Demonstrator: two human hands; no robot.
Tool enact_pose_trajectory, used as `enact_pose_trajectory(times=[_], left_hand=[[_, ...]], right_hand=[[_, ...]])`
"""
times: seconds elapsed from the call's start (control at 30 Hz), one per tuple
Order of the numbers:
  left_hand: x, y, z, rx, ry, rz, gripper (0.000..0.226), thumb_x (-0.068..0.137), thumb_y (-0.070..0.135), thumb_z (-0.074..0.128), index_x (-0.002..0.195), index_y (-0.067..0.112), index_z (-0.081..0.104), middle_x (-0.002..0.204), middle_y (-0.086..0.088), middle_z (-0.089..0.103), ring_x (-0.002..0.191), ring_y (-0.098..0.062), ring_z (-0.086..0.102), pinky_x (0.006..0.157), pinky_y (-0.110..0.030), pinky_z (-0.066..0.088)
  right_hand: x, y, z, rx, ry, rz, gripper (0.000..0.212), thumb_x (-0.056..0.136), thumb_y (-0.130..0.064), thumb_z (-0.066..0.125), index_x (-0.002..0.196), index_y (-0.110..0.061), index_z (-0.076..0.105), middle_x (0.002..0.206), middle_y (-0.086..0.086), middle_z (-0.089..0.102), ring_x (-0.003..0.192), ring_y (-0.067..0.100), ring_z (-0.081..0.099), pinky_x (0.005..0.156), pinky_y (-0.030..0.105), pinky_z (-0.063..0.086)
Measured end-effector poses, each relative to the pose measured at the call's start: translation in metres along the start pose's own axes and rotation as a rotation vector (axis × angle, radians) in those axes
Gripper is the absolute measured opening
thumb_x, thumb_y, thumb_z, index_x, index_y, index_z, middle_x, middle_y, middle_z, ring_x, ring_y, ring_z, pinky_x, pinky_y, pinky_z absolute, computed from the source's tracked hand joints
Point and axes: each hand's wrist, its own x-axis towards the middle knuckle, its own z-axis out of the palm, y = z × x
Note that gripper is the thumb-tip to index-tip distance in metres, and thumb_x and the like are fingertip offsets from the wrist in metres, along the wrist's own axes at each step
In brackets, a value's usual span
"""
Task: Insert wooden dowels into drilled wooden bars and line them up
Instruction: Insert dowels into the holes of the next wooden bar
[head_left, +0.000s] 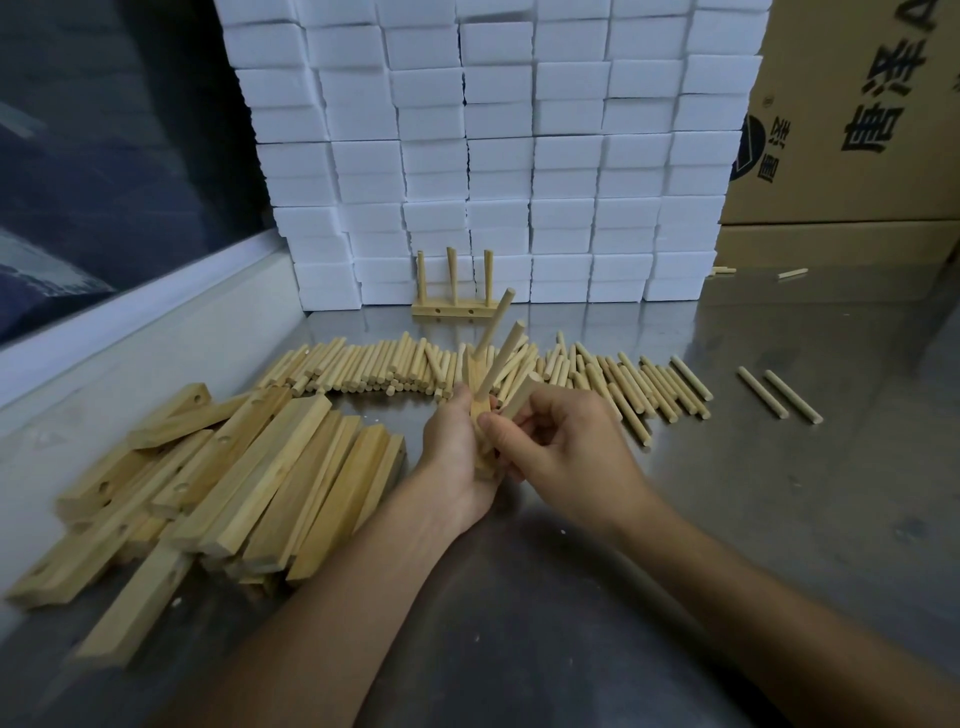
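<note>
Two dowels in, a third going home

Two dowels (500, 340) already stand out of the bar (479, 415) at the centre of the view, slanting toward 1 o'clock. The left hand (457, 457) wraps the bar from below and holds it up off the table (779, 493), probably so that the drilled face turns toward the other hand. The right hand (550, 447) pinches a third dowel (522, 397) between thumb and fingertips, its near end at the bar; whether that end has entered a hole is hidden by the fingers, so I cannot say.

Supplies lie within easy reach of each hand. At 9 o'clock sits a heap of undrilled-looking and drilled bars (218, 483), fanned toward the left hand. From 11 to 2 o'clock runs a row of loose dowels (374, 369), close to the right hand. Two stray dowels (779, 397) lie apart at 3 o'clock.

At 12 o'clock a finished bar (452, 310) with three upright dowels stands against a wall of white blocks (498, 156), likely the start of the line-up. A cardboard box (857, 114) fills the 2 o'clock corner.
</note>
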Motion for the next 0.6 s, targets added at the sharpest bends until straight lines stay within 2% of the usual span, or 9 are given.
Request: enact_pose_trajectory(times=[0.1,0.2,0.27,0.33,0.4,0.43,0.5,0.53,0.6], left_hand=[[0.0,0.0,-0.001,-0.015,-0.005,-0.013,0.053,0.102,0.047,0.04,0.099,0.004,0.069,0.089,-0.017,0.073,0.083,-0.029,0.072,0.1,-0.047,0.05],[0.002,0.001,-0.001,-0.025,-0.004,-0.016,0.053,0.103,0.046,0.038,0.097,0.004,0.07,0.087,-0.016,0.072,0.085,-0.029,0.071,0.104,-0.046,0.047],[0.004,0.002,-0.002,-0.019,0.001,-0.014,0.055,0.103,0.046,0.036,0.092,0.006,0.072,0.08,-0.014,0.071,0.081,-0.028,0.068,0.096,-0.043,0.05],[0.007,0.001,-0.005,0.008,-0.02,0.001,0.065,0.104,0.045,0.033,0.07,0.012,0.078,0.072,-0.011,0.071,0.072,-0.025,0.069,0.081,-0.038,0.052],[0.006,0.002,-0.004,0.029,-0.067,0.0,0.071,0.105,0.044,0.028,0.061,0.019,0.079,0.072,-0.009,0.072,0.066,-0.021,0.069,0.067,-0.033,0.053],[0.005,0.002,-0.003,0.03,-0.089,0.0,0.072,0.106,0.043,0.027,0.061,0.021,0.079,0.073,-0.008,0.072,0.063,-0.019,0.068,0.057,-0.03,0.052],[0.003,0.004,-0.001,0.016,-0.109,-0.001,0.07,0.106,0.041,0.026,0.067,0.021,0.08,0.073,-0.005,0.071,0.061,-0.018,0.061,0.042,-0.023,0.044],[0.002,0.004,0.0,0.007,-0.109,-0.004,0.065,0.106,0.041,0.028,0.075,0.017,0.079,0.073,-0.006,0.068,0.059,-0.017,0.057,0.04,-0.022,0.04],[0.003,0.004,0.0,-0.01,-0.106,-0.02,0.05,0.105,0.042,0.031,0.095,0.01,0.067,0.066,-0.006,0.061,0.051,-0.016,0.05,0.037,-0.022,0.036]], right_hand=[[-0.001,-0.001,0.004,-0.015,0.044,-0.009,0.023,0.089,-0.025,0.071,0.072,-0.011,0.066,0.064,-0.001,0.066,0.059,0.014,0.063,0.058,0.037,0.055],[-0.002,0.0,0.005,0.018,0.046,-0.006,0.019,0.09,-0.022,0.071,0.076,-0.009,0.067,0.067,0.0,0.067,0.063,0.017,0.064,0.061,0.041,0.056],[-0.004,0.0,0.005,0.037,0.031,-0.014,0.013,0.091,-0.021,0.07,0.085,-0.01,0.07,0.071,0.0,0.068,0.066,0.018,0.066,0.063,0.045,0.056],[-0.005,0.0,0.005,0.062,0.036,-0.035,0.009,0.093,-0.021,0.068,0.098,-0.015,0.072,0.075,-0.003,0.068,0.07,0.016,0.066,0.065,0.046,0.057],[-0.004,-0.002,0.002,0.096,0.049,-0.05,0.011,0.096,-0.023,0.065,0.099,-0.013,0.07,0.074,0.002,0.068,0.07,0.022,0.066,0.064,0.048,0.056],[-0.002,-0.002,-0.001,0.115,0.061,-0.061,0.013,0.096,-0.022,0.064,0.095,-0.01,0.069,0.072,0.004,0.067,0.067,0.022,0.067,0.061,0.046,0.057],[0.0,-0.004,-0.007,0.149,0.11,-0.11,0.01,0.094,-0.017,0.068,0.091,-0.008,0.07,0.069,0.001,0.068,0.061,0.015,0.068,0.055,0.028,0.056],[0.001,-0.005,-0.009,0.163,0.143,-0.134,0.007,0.092,-0.014,0.07,0.091,-0.007,0.071,0.069,0.0,0.069,0.059,0.012,0.069,0.054,0.021,0.054],[0.001,-0.006,-0.013,0.193,0.188,-0.155,0.008,0.091,-0.01,0.07,0.097,-0.005,0.072,0.07,0.0,0.07,0.058,0.011,0.068,0.053,0.016,0.052]])
